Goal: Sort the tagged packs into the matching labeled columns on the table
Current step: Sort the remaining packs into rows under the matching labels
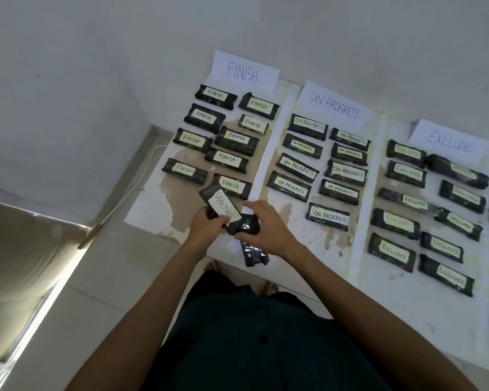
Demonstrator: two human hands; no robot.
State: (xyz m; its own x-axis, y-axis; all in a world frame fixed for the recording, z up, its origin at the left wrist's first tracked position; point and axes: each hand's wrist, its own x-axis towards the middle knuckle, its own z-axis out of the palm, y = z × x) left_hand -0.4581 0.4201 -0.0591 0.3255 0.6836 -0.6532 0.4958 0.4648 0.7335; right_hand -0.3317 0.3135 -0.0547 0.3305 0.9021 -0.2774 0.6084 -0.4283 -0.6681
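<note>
The left hand (206, 225) grips a pack tagged WAITING (220, 206) just below the lowest FINISH pack (232, 186), its long axis slanting up-left, tag facing up. The right hand's (266, 228) fingers clasp a second dark pack (244, 225) beside it. Likely next: carrying the WAITING pack far right, past the EXCLUDED sign (450, 142); no matching column shows.
</note>
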